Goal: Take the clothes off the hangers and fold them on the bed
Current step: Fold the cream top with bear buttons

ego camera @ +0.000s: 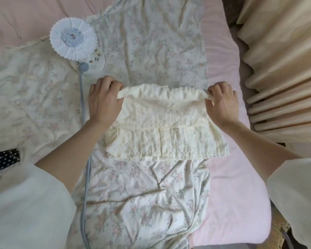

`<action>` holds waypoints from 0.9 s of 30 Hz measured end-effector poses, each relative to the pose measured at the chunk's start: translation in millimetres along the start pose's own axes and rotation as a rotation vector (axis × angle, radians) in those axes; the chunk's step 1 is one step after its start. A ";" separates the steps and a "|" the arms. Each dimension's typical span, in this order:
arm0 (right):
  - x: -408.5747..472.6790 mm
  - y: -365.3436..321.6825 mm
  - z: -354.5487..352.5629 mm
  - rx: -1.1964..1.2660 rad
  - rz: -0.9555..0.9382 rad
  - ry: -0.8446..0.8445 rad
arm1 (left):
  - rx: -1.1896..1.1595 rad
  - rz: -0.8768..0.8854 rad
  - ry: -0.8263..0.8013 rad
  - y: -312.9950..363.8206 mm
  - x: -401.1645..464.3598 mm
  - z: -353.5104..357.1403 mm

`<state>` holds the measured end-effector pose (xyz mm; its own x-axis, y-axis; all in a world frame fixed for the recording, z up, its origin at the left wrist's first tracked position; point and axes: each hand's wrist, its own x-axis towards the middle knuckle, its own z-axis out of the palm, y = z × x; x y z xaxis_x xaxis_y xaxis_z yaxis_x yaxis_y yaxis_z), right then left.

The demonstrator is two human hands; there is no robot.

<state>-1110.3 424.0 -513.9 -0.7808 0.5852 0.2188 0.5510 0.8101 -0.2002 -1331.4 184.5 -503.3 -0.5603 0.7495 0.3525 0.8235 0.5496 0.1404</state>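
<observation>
My left hand (104,101) has its fingers curled over one end of the gathered elastic edge of a cream ruffled garment (162,126), thumb tucked under the fabric; my right hand (222,103) pinches the other end the same way, so the edge is stretched taut between them. The garment is my landmark: it lies flat on a floral sheet (151,51) that runs both beyond it and nearer me, its tiered hem toward me and looking already doubled over. No hanger shows on it or anywhere I can see, so I judge this piece is off its hanger and partway through folding, with at least one more fold to make. Beyond the garment's left end sits a pleated white lamp (73,39), its grey cord (84,159) trailing past the garment's left side. Far left of the garment a dark polka-dot cloth (4,159) peeks in, possibly another item waiting. Right of it, pink bedding (223,60) meets beige curtains (284,69).
</observation>
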 end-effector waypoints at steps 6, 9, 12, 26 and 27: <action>-96.2 3.5 16.4 -0.054 -0.071 -0.054 | -0.027 0.218 -0.245 7.2 -106.5 -1.5; -148.3 5.8 31.7 -0.119 -0.078 -0.238 | -0.003 0.234 -0.428 14.2 -155.9 4.4; -174.1 -3.2 36.7 -0.165 0.038 -0.562 | 0.046 0.238 -0.687 20.7 -184.6 12.3; -100.3 -89.1 98.0 0.073 -0.076 -0.517 | 0.104 -0.065 -0.537 84.2 -125.4 88.4; -100.7 -84.1 106.1 0.036 -0.068 -0.556 | 0.140 -0.070 -0.565 77.4 -128.7 94.0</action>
<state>-1109.3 293.2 -620.4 -0.8574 0.4168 -0.3017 0.4911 0.8381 -0.2377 -1203.9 165.3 -624.8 -0.6046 0.7692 -0.2069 0.7851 0.6194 0.0084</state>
